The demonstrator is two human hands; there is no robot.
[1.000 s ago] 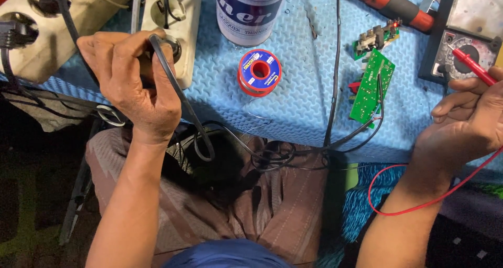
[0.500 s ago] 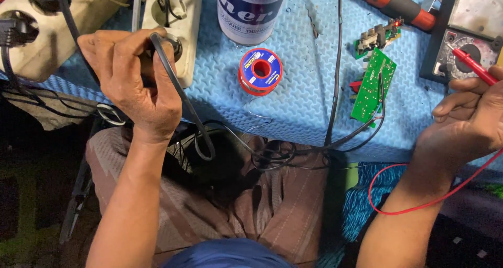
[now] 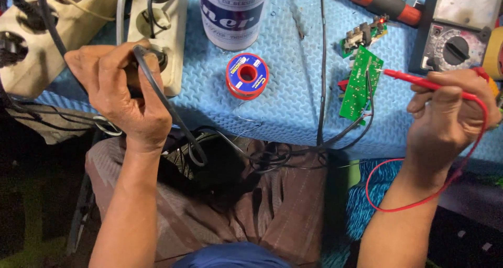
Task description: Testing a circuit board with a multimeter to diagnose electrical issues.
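Two hands: left hand [image 3: 123,97], right hand [image 3: 450,118]. Two cream power strips [image 3: 157,32] [image 3: 47,32]. Two green circuit boards, one large [image 3: 360,84], one small [image 3: 362,34]. One red solder spool [image 3: 247,75]. One white can [image 3: 233,13]. One multimeter [image 3: 456,32]. One red probe [image 3: 419,82]. One red-handled tool [image 3: 374,0].
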